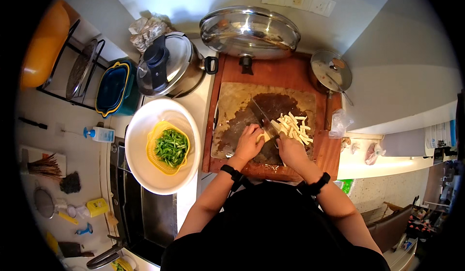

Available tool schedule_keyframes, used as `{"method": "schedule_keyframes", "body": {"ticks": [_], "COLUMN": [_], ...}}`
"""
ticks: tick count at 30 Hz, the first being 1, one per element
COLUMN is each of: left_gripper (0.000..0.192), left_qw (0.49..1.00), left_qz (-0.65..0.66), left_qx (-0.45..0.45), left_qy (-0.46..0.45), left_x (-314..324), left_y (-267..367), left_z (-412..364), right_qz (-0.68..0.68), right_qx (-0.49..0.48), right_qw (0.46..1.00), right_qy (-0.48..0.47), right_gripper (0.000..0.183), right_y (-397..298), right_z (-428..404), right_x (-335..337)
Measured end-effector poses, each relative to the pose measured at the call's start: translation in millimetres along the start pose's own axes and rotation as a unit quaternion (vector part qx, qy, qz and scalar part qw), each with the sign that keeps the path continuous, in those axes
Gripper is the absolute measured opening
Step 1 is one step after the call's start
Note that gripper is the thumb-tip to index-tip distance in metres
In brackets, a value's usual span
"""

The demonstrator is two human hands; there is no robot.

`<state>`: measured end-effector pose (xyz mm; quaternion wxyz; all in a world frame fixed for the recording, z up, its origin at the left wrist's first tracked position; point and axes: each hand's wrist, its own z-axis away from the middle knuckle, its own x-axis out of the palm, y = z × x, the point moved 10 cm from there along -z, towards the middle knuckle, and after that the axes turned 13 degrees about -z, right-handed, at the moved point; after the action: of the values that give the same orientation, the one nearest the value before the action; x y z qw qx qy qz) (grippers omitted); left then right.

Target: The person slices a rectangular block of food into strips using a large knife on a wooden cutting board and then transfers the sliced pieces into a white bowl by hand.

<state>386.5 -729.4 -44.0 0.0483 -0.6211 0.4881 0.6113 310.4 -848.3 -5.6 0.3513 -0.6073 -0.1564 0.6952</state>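
My right hand (pixel 291 151) grips a kitchen knife (pixel 268 122), its blade slanting away to the upper left over the board. Under the fingertips of my left hand (pixel 247 144), a pale yellow block of food (pixel 264 136), possibly firm tofu, is pressed down just left of the blade. Cut strips (pixel 295 126) of the same pale food lie heaped right of the knife. All of it rests on a wet, stained cutting board (pixel 232 93), which lies on a larger reddish wooden board (pixel 327 155). My fingers hide the knife's handle.
A white basin (pixel 132 140) at left holds a yellow colander (pixel 149 151) of sliced green peppers (pixel 172 147). Behind stand a pressure cooker (pixel 181 64) and a large glass lid (pixel 250 31). A lidded saucepan (pixel 330 71) sits back right. The sink (pixel 156 213) is lower left.
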Motion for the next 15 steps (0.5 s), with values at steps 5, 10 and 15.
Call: {"method": "schedule_keyframes", "body": {"ticks": [5, 10, 15], "left_gripper": [0.018, 0.018, 0.015], "left_qw": [1.000, 1.000, 1.000], "left_qz": [0.005, 0.015, 0.015], "left_qx": [0.002, 0.019, 0.001], "left_qy": [0.001, 0.000, 0.012], "left_x": [-0.7, -3.0, -8.3], "left_y": [1.2, 7.6, 2.1], "left_z": [-1.4, -4.5, -0.3], "right_qz": [0.037, 0.025, -0.005], "right_qx": [-0.032, 0.005, -0.016], "right_qw": [0.999, 1.000, 0.999], "right_qy": [0.010, 0.011, 0.038], "right_gripper": [0.024, 0.022, 0.022], "right_y": [-7.0, 13.4, 13.1], "right_z": [9.6, -18.0, -17.7], "right_x": [1.3, 36.8, 27.1]}}
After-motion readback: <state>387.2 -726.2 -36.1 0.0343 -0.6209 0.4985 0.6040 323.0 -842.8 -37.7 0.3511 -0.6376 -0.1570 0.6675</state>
